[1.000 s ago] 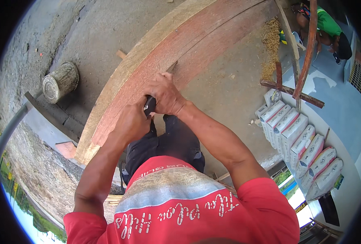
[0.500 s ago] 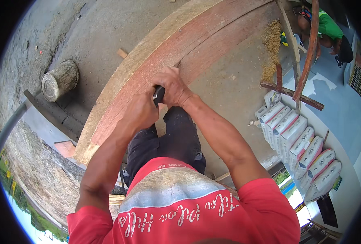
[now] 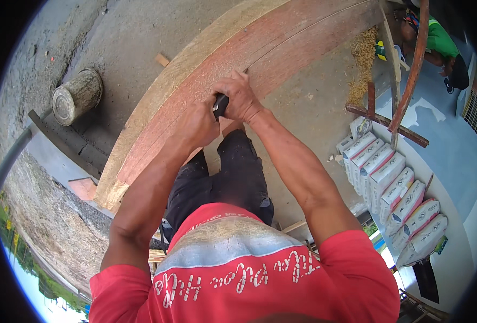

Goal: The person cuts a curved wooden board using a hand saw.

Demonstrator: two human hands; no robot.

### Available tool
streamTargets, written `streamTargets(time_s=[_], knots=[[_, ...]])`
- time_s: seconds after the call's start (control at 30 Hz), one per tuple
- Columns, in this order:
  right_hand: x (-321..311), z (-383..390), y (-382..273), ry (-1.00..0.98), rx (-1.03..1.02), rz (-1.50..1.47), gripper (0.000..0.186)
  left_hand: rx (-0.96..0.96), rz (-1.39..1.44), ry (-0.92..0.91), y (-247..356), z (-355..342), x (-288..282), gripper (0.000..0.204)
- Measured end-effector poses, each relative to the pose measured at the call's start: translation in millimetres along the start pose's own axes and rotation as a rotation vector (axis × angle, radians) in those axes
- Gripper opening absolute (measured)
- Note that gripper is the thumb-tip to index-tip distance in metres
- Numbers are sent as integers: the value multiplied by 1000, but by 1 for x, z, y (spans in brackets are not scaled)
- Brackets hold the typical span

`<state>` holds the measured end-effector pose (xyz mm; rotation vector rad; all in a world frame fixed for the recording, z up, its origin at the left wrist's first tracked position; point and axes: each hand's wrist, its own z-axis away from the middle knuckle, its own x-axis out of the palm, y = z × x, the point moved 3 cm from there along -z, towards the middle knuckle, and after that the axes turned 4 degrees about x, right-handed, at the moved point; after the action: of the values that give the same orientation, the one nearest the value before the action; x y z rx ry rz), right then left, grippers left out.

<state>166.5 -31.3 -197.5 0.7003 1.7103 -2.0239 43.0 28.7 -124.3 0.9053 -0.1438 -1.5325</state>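
Note:
Both my hands are closed on a black-handled tool [image 3: 220,106] over a long reddish wooden board [image 3: 303,40]. My left hand [image 3: 198,125] wraps the near end of the handle. Farther along, my right hand [image 3: 237,97] grips it from the right. A short dark tip sticks out beyond my right fingers, close to a thin dark line running along the board. My hands hide the rest of the tool, so its exact kind is unclear. A paler wooden strip [image 3: 147,110] borders the board's far left side.
A dirty bucket [image 3: 77,97] lies on its side at left. Several white bags [image 3: 391,185] stand in a row at right, near brown wooden poles [image 3: 410,70] and a sawdust-coloured pile [image 3: 363,64]. Another person in green [image 3: 440,40] crouches at the far right.
My hands and the tool have moved a little up and to the right along the board, still gripping. The view has shifted slightly.

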Motion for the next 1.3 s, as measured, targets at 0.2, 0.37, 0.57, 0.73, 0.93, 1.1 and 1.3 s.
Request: streamTargets(time_s=[0.2, 0.37, 0.57, 0.73, 0.93, 1.1, 1.3], knots=[[-3, 56, -170, -13, -178, -187, 23, -86, 48, -113, 10, 165, -54, 43], [2, 7, -49, -40, -63, -114, 22, -28, -25, -42, -16, 42, -9, 40], [4, 0, -20, -113, -6, -42, 20, -37, 6, -5, -12, 18, 1, 33], [-2, 53, -155, -28, -158, -207, 19, -105, 72, -104, 12, 152, -52, 45], [7, -4, -26, -43, -6, 4, 25, 0, -45, -7, -28, 12, 3, 38], [3, 1, -25, -85, -33, -51, 23, -2, 18, 11, -9, 26, -4, 37], [7, 56, -155, -58, -102, -184, 23, -122, 59, -95, -2, 167, -46, 48]])
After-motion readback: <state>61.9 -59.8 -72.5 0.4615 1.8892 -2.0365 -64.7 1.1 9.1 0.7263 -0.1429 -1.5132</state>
